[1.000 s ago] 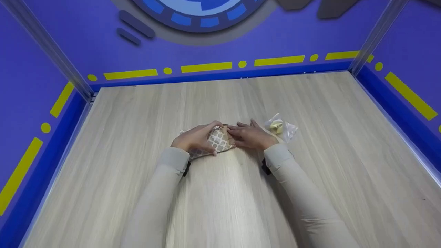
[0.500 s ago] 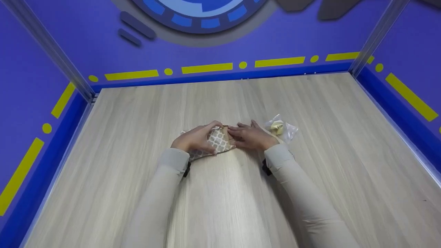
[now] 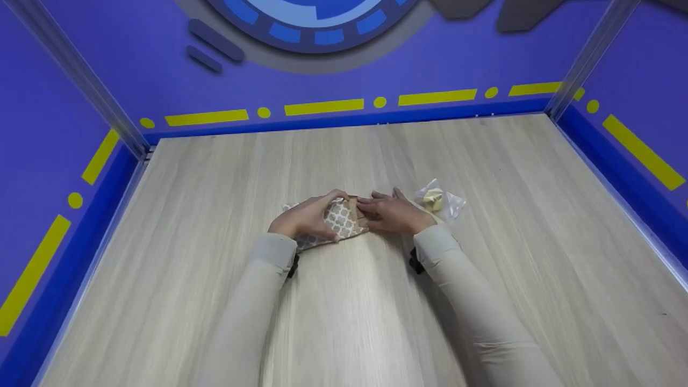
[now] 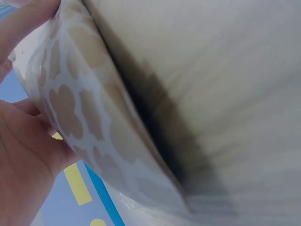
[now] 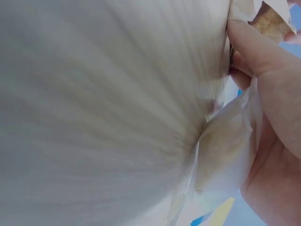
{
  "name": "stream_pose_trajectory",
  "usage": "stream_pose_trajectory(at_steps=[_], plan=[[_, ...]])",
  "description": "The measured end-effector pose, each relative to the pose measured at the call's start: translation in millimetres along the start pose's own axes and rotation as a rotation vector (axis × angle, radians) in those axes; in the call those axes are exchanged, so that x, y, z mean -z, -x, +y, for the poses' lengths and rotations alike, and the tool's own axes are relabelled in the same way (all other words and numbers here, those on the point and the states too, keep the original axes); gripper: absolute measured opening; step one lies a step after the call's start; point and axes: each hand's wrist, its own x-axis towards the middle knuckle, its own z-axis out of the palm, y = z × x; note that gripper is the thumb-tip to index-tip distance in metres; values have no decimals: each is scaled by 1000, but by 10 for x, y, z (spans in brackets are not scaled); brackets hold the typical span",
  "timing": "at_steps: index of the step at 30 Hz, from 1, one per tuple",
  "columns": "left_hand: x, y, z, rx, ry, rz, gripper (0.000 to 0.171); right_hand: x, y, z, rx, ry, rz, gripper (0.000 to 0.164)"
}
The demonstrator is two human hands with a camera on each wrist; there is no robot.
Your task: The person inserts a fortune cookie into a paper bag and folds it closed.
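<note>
A flat patterned paper bag (image 3: 341, 217), white lattice on grey-tan, lies on the table with its brown end at the right. My left hand (image 3: 309, 216) grips it from above, fingers on the far edge and thumb on the near edge. In the left wrist view the patterned side of the bag (image 4: 89, 103) stands slightly raised over a dark shadow. My right hand (image 3: 395, 212) holds the brown end between thumb and fingers. In the right wrist view its thumb (image 5: 256, 44) lies against the torn-looking paper edge (image 5: 273, 22); the other fingertips are partly hidden.
A clear plastic wrapper (image 3: 454, 203) with a yellow item (image 3: 432, 200) in it lies just right of my right hand. The wood-grain table (image 3: 344, 312) ends at blue-purple panels (image 3: 333, 80) at the back and both sides.
</note>
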Motion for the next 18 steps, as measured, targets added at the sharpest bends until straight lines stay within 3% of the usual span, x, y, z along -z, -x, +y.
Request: stream_pose_trajectory(at_steps=[18], plan=[[-6,0,-4,14,16,12,91,52,66,80,-1,-35,47,57]])
